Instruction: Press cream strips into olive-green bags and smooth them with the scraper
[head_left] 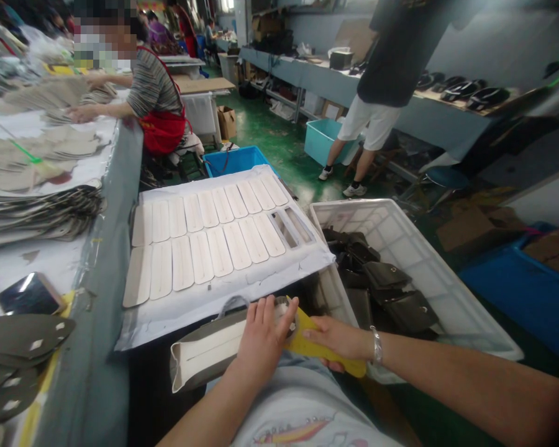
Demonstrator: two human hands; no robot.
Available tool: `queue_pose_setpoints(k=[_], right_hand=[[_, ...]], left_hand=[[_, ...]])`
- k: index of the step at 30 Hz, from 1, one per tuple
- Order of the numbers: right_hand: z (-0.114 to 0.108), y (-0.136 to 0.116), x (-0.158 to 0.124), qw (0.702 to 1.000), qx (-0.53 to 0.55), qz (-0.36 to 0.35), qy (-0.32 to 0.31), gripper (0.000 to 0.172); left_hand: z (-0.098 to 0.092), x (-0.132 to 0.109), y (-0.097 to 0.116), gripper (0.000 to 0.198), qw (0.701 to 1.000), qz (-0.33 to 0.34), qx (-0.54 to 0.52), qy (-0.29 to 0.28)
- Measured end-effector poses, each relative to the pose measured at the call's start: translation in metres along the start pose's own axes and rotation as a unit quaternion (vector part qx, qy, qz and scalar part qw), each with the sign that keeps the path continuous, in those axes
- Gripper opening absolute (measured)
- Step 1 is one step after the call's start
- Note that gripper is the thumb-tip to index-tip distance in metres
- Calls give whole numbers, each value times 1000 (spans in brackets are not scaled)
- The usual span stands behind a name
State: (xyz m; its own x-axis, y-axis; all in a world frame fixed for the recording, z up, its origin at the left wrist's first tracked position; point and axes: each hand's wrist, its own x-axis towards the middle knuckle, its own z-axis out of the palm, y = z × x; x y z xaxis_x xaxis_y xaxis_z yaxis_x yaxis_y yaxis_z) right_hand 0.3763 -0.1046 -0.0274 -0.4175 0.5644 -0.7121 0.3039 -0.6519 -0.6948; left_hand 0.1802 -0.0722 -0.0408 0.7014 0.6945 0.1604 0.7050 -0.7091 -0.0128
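Note:
Across my lap lies a dark grey handbag (205, 367) with a long cream strip (214, 351) along its upper side and a grey loop handle (233, 303) behind it. My left hand (264, 332) rests over its right part, fingers curved over the far edge and thumb near the end. In my right hand (338, 341) is a flat yellow piece (310, 338), thumb on top and fingers underneath. The yellow piece's tip touches the right end of the bag, close to my left thumb; my fingers hide part of that contact.
Ahead, a white-covered board (200, 298) carries two rows of cream strips (207, 211). A white crate (400, 217) of dark pieces (405, 307) stands right. On the left table (105, 298) lie a phone (30, 295) and grey pieces (21, 341). Two people are nearby.

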Motion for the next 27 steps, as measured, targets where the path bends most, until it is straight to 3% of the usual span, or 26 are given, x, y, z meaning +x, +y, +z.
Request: queue_pose_setpoints(k=[14,21,27], right_hand=[[-10,-5,7,1000,15,8,-21,44],[18,0,20,989,45,-36,136,39],[49,24,19,971,117,-32,207,32]], left_hand=[[4,4,0,74,999,-10,-43,-32],[8,2,3,67,998,-24,-53,-21],[6,5,2,65,997,-34,-67,-21]])
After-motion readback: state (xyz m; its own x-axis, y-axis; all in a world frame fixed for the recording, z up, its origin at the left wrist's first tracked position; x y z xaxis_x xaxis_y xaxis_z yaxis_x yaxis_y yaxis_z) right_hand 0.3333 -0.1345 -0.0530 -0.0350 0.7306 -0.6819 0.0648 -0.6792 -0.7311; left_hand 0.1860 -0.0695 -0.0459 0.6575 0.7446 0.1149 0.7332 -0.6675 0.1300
